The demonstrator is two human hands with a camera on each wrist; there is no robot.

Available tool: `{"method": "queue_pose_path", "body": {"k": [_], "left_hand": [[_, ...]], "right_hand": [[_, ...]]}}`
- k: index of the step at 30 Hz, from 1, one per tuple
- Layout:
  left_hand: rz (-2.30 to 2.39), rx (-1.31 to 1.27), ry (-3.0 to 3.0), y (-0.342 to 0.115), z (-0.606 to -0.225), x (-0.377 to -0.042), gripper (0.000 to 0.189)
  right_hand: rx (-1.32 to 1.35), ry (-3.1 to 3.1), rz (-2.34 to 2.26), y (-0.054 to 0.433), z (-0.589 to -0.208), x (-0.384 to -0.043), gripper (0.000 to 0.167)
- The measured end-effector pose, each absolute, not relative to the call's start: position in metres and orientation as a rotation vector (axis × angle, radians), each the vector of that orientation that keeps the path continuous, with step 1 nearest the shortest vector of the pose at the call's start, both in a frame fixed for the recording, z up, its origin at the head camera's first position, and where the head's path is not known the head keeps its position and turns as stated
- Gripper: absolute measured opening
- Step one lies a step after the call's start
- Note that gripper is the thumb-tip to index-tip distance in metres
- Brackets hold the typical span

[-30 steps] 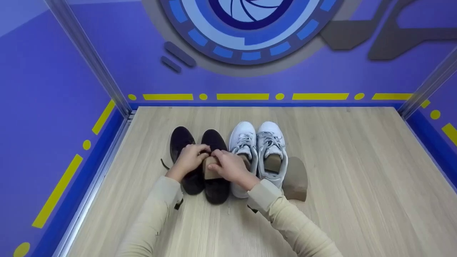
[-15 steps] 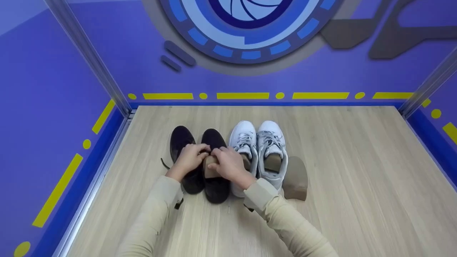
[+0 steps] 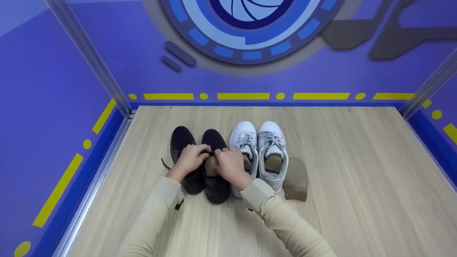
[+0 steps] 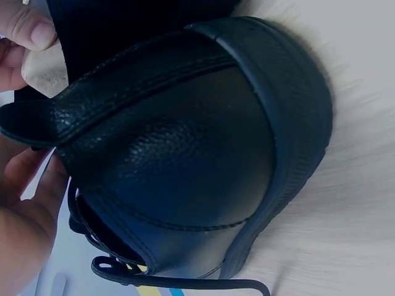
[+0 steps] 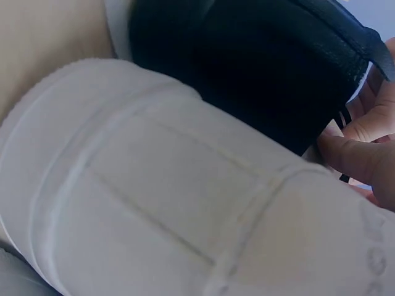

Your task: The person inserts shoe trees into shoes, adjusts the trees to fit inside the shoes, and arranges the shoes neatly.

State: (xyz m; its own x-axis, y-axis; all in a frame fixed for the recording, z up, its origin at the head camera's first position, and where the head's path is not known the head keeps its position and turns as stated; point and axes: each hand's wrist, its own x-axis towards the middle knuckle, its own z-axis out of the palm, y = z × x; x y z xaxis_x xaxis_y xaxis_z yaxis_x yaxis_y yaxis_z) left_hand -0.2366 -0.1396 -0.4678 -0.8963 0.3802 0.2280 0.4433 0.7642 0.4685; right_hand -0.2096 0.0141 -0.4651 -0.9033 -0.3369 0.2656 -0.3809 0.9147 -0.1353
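Observation:
A pair of black shoes stands side by side, the left one (image 3: 182,139) with a loose lace and the right one (image 3: 214,139) under both hands. In the right shoe's opening sits a tan block-like insert (image 3: 210,168). My left hand (image 3: 189,160) reaches over the left shoe and pinches the right shoe at its tongue, beside the laces. My right hand (image 3: 230,165) holds the insert at its right side. In the left wrist view, the right thumb (image 4: 40,34) lies on the insert (image 4: 46,73). The fingertips inside the opening are partly hidden.
Right beside the black shoes stand two white sneakers (image 3: 272,134), each with a tan insert (image 3: 273,162) inside. Another tan insert (image 3: 296,178) lies on the wooden tabletop (image 3: 357,171) to their right. Blue panels (image 3: 107,46) wall in the back and sides.
My right hand has shifted slightly, and its thumb has slid from the top of the insert toward its right edge. The left hand has stayed in place.

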Motion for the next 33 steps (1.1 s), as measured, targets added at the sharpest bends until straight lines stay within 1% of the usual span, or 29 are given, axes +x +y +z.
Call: {"method": "queue_pose_path", "body": {"k": [9, 16, 18, 22, 27, 33], "left_hand": [[-0.775, -0.685, -2.820, -0.140, -0.468, -0.234, 0.010], [-0.768, -0.681, -2.888, -0.140, -0.469, -0.233, 0.021], [-0.758, -0.695, -2.900, -0.140, -0.469, -0.233, 0.024], [-0.728, -0.734, -2.891, -0.139, -0.470, -0.232, 0.027], [-0.699, -0.751, -2.833, -0.136, -0.475, -0.233, 0.033], [-0.694, -0.802, -2.760, -0.135, -0.476, -0.233, 0.029]], "right_hand": [[0.475, -2.861, 0.195, 0.008, -0.465, -0.209, 0.029], [0.500, -2.772, 0.155, 0.009, -0.468, -0.211, 0.007], [0.538, -2.764, 0.175, 0.012, -0.467, -0.212, 0.005], [0.602, -2.784, 0.210, 0.017, -0.466, -0.214, 0.003], [0.624, -2.766, 0.270, 0.022, -0.467, -0.215, 0.008], [0.705, -2.806, 0.480, 0.030, -0.461, -0.215, 0.005]]}}
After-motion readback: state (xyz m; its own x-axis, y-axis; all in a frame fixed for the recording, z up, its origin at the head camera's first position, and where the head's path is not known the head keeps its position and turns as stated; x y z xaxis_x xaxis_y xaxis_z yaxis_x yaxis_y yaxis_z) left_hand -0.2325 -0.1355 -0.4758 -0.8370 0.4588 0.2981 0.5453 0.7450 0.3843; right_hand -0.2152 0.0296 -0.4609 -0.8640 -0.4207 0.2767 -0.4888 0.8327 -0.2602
